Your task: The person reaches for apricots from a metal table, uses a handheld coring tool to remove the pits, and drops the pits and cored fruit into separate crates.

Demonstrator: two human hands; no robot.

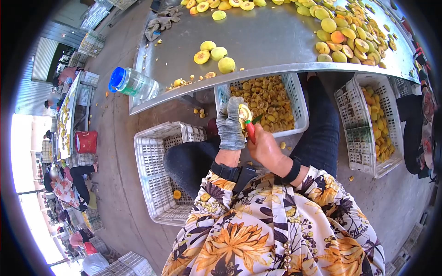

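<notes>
My left hand [231,125], in a grey striped glove, is closed around a yellow peach half [244,115] with its cut face turned right. My bare right hand [268,148] grips a small tool with a red handle [250,130]. Its tip reaches the cut face of the fruit, and the working end is mostly hidden there. A dark green pointed piece sticks out by my right fingers; I cannot tell what it is part of. Just beyond both hands, below the table edge, stands a white crate [301,120] of peach scraps [269,99].
The metal table [184,39] bears peach halves [354,39], a blue-capped bottle [138,84] at its left edge and grey gloves [162,23]. One white crate [149,184] stands by my left leg, another with peaches [343,99] on the right. Other people work far left.
</notes>
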